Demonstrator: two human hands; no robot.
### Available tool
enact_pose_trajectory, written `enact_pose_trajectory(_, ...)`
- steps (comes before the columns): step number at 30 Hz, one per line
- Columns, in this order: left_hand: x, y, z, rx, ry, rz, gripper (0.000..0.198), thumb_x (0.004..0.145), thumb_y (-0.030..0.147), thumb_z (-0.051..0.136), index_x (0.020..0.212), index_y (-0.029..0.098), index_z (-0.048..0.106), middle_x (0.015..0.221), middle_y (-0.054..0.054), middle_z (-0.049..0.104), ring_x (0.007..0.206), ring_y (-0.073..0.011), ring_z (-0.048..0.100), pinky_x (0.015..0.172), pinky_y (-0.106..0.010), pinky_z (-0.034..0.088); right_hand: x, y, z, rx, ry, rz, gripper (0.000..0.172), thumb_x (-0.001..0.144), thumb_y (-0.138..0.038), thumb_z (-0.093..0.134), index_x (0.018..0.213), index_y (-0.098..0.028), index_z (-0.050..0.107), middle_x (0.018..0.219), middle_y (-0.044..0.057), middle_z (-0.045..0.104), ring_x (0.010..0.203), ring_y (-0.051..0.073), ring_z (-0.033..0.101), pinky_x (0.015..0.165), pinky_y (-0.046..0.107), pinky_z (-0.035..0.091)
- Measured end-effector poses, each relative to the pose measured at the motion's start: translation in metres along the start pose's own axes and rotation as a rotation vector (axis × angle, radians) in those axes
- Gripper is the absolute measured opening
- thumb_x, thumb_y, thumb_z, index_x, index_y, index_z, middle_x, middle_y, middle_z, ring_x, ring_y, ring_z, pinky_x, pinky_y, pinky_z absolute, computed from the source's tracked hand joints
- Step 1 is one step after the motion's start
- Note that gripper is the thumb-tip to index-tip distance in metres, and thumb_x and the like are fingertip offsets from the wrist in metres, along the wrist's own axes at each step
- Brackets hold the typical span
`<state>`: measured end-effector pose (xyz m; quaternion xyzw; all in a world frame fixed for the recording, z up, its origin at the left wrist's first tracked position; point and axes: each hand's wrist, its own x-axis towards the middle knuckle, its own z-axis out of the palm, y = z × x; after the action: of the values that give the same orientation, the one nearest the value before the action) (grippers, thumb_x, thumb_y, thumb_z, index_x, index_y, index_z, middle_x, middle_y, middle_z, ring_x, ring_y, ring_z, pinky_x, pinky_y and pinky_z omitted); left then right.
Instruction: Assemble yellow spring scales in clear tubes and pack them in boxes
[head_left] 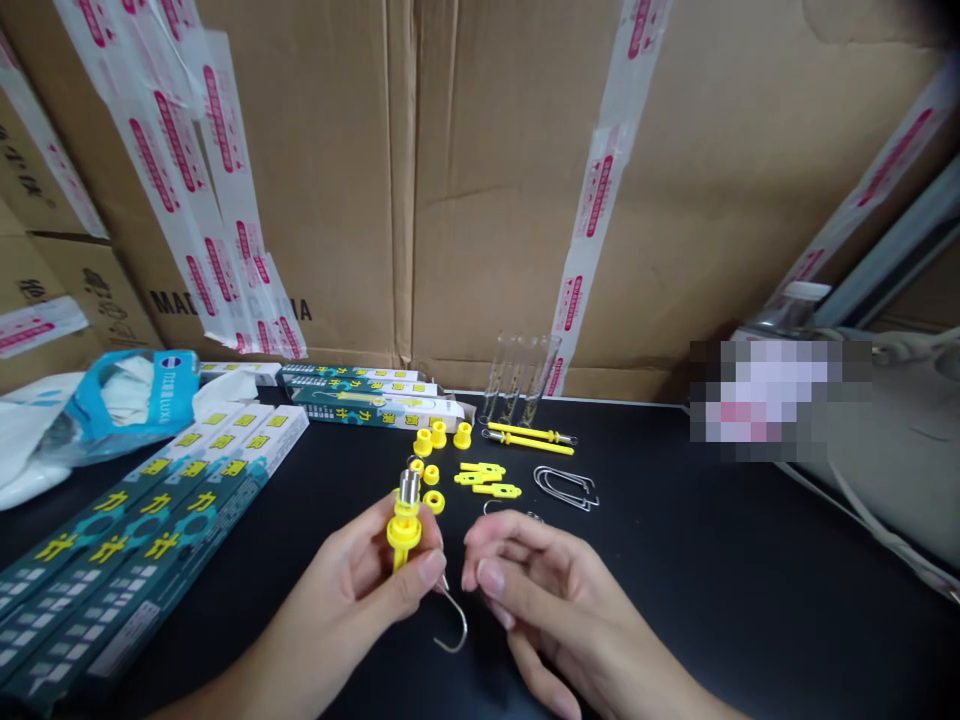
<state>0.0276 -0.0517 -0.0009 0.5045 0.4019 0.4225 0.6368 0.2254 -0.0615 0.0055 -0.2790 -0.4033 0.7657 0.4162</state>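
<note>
My left hand (pixel 360 590) is closed around a yellow spring scale core (pixel 403 532), pinched between thumb and fingers. A silver coil spring (pixel 409 487) shows at its upper end, and a metal hook (pixel 461 628) sticks out below the thumb. To the right, my right hand (pixel 559 590) is loosely curled with fingers apart, and nothing shows in it. Just beyond the hands lie several yellow caps and rings (pixel 433 502), some flat yellow pieces (pixel 491 480) and bent wire hooks (pixel 566 487). Part of another small hook is hidden behind my right fingers.
Clear tubes (pixel 521 380) stand at the back beside two yellow rods (pixel 529 438) with springs. Printed long boxes (pixel 172 530) lie left, with more boxes (pixel 375 410) behind. A blue and white packet (pixel 135 395) rests far left. A bottle (pixel 795 310) and bag (pixel 892 470) are right.
</note>
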Motion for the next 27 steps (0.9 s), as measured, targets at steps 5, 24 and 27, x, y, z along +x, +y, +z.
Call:
enact_pose_trajectory(5,0.0019,-0.0041,-0.0029,-0.063,-0.021,0.008,0.03,0.079,0.045,0.082,0.091,0.022,0.067,0.076,0.005,0.057,0.067,-0.0093,0.052,0.058,-0.018,0.043,-0.0041,-0.0076,0.0013,0.22,-0.035,0.043,0.04,0.083,-0.021,0.081,0.109,-0.021,0.052,0.08,-0.004,0.063,0.043,-0.001,0.043,0.039,0.009,0.038)
enact_pose_trajectory(24,0.0009,-0.003,-0.0027,0.03,-0.031,0.009,0.028,0.081,0.044,0.08,0.091,0.022,0.067,0.075,0.004,0.057,0.068,-0.0116,0.052,0.068,-0.022,0.048,-0.0099,-0.0023,0.0055,0.266,-0.13,0.06,0.053,0.076,-0.013,0.085,0.114,-0.02,0.05,0.076,-0.004,0.064,0.051,0.002,0.044,0.04,0.01,0.041)
enact_pose_trajectory(27,-0.0002,-0.0038,-0.0024,0.039,-0.031,0.011,0.028,0.081,0.044,0.08,0.091,0.022,0.067,0.075,0.004,0.057,0.067,-0.0112,0.051,0.067,-0.021,0.048,-0.0105,-0.0023,0.0052,0.286,-0.12,0.072,0.053,0.075,-0.011,0.085,0.114,-0.019,0.049,0.075,-0.004,0.064,0.055,0.004,0.047,0.041,0.01,0.041)
